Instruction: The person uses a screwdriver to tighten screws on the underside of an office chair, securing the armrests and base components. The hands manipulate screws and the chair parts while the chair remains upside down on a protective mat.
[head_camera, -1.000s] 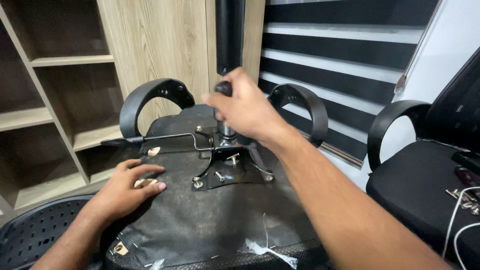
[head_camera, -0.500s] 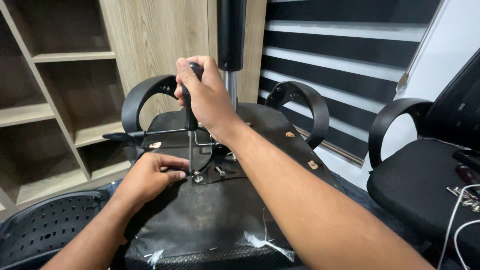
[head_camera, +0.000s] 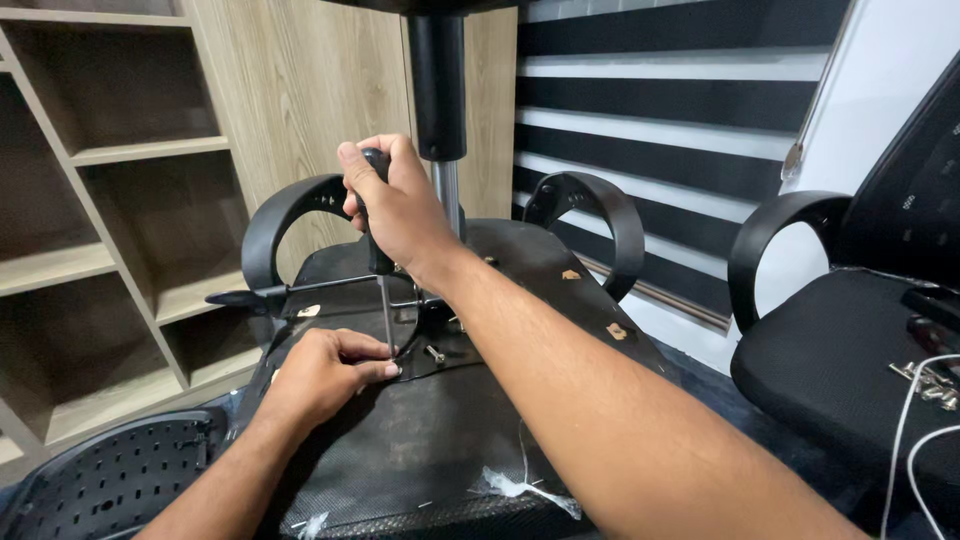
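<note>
An office chair seat (head_camera: 440, 440) lies upside down in front of me, its black underside up, with a metal mechanism plate (head_camera: 435, 330) and a gas-lift column (head_camera: 438, 90) rising from it. My right hand (head_camera: 395, 205) is shut on the black handle of a screwdriver (head_camera: 383, 290) held upright, its tip down at the plate. My left hand (head_camera: 325, 375) pinches the shaft near the tip and rests on the seat. A loose bolt (head_camera: 434, 353) lies on the plate beside the tip. Two curved black armrests (head_camera: 285, 225) stand at the seat's far side.
A wooden shelf unit (head_camera: 110, 200) stands at the left. A black perforated chair back (head_camera: 110, 480) lies at the lower left. Another black chair (head_camera: 850, 330) is at the right, with small metal hardware (head_camera: 930, 380) and white cables (head_camera: 915, 440) on its seat. Striped blinds (head_camera: 680, 110) hang behind.
My right hand moved left from the column's base, brought the screwdriver upright over the plate and kept it there. My left hand slid from the seat to the screwdriver's tip.
</note>
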